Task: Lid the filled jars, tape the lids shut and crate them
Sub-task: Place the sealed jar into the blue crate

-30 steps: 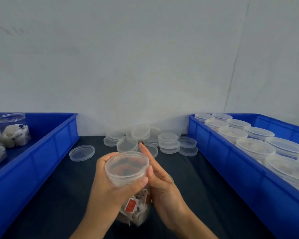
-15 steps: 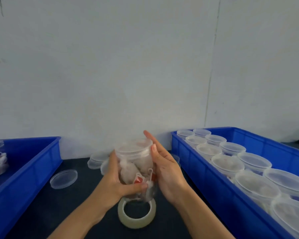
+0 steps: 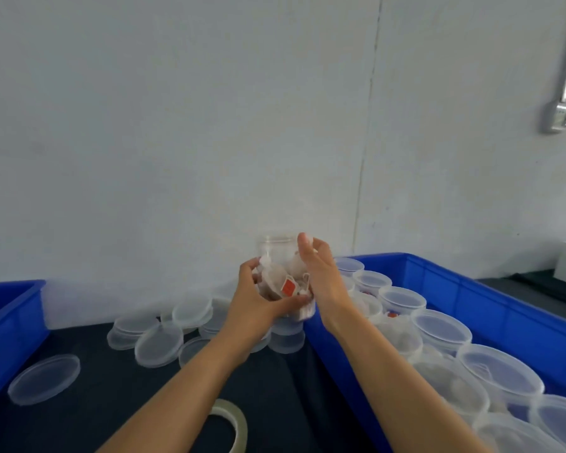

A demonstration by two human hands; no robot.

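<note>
Holding the filled jar (image 3: pixel 283 276) raised above the tabletop (image 3: pixel 111 407), my left hand (image 3: pixel 258 297) wraps its lower body, fingers curled round it. My right hand (image 3: pixel 319 276) lies along the jar's 3 o'clock side with fingers straight, touching near the rim. The lid looks seated; I cannot tell whether tape is on it. Judged status: the right-hand crate (image 3: pixel 471 289), at 3 o'clock of the jar, already carries several rows of lidded jars (image 3: pixel 402 300), so much is done. Remaining: loose lids (image 3: pixel 164 341) heaped at 9 o'clock, the tape roll (image 3: pixel 234 423) at 6 o'clock, and the left crate (image 3: pixel 10 325).
</note>
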